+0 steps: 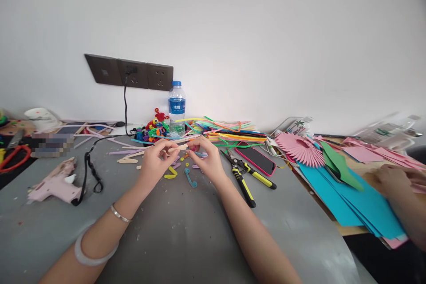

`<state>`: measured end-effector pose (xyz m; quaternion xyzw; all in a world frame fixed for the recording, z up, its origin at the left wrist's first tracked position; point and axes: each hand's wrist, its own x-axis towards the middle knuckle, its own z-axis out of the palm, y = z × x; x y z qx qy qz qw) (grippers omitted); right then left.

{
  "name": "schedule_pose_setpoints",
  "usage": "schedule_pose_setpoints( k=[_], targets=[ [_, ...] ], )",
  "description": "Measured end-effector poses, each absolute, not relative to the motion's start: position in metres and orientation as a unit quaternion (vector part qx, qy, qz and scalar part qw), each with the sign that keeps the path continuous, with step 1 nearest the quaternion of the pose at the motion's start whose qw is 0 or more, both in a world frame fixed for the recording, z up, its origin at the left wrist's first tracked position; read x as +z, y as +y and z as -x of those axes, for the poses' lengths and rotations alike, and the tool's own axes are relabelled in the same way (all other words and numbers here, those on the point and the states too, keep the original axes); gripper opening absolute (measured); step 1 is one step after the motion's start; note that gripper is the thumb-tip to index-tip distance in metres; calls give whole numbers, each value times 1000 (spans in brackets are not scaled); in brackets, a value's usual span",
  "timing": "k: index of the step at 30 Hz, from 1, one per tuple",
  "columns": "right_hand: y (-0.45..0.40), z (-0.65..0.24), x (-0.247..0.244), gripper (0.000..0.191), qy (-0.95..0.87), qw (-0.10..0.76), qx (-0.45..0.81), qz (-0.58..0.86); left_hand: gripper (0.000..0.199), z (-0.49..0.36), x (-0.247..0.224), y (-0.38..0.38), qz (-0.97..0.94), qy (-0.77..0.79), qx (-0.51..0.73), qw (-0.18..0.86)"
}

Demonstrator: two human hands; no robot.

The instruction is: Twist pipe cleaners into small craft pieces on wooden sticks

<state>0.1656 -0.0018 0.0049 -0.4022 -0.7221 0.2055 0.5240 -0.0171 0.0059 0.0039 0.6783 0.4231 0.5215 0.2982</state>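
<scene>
My left hand (159,155) pinches a short cream pipe cleaner (181,147) between thumb and fingertips. At its other end are the closed fingers of my right hand (207,157); whether they grip the same piece is too small to tell. Just below, on the grey tabletop, lie a bent blue pipe cleaner (190,178) with curled ends and a folded yellow pipe cleaner (171,174). More cream pipe cleaner pieces (128,159) rest left of my left hand. Black-and-yellow pliers (244,171) lie with handles spread, right of my right hand.
A water bottle (177,111) stands behind my hands, beside a pile of pipe cleaners (229,131). A pink glue gun (56,186) with a black cord lies left. A phone (256,158) and blue paper (353,195) are right, near another person's hand (394,182).
</scene>
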Motion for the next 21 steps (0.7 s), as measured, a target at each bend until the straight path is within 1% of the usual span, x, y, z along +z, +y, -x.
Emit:
schedule_pose_setpoints(
  k=[2, 5, 8, 10, 12, 16, 18, 21],
  targets=[
    [-1, -164, 4, 2, -719, 528, 202, 404, 12, 17, 3, 6, -688, 419, 520, 285],
    [0, -165, 8, 5, -723, 525, 202, 401, 12, 18, 2, 6, -697, 412, 519, 275],
    [-6, -181, 22, 18, -731, 495, 208, 420, 14, 18, 4, 4, -698, 420, 509, 279],
    [-19, -203, 32, 24, -718, 459, 206, 481, 15, 16, 6, 2, -700, 429, 495, 284],
    [-40, -231, 37, 22, -683, 388, 205, 584, 16, 14, 7, -1, -705, 435, 477, 292],
    [-88, -275, 24, 22, -562, 175, 169, 790, 15, 5, 8, -8, -720, 436, 438, 314],
    [-105, -279, 10, 21, -534, 100, 155, 825, 15, 0, 7, -13, -734, 433, 416, 317],
    [-113, -267, -4, 18, -539, 48, 122, 832, 15, -10, 4, -23, -764, 421, 371, 318]
  ],
)
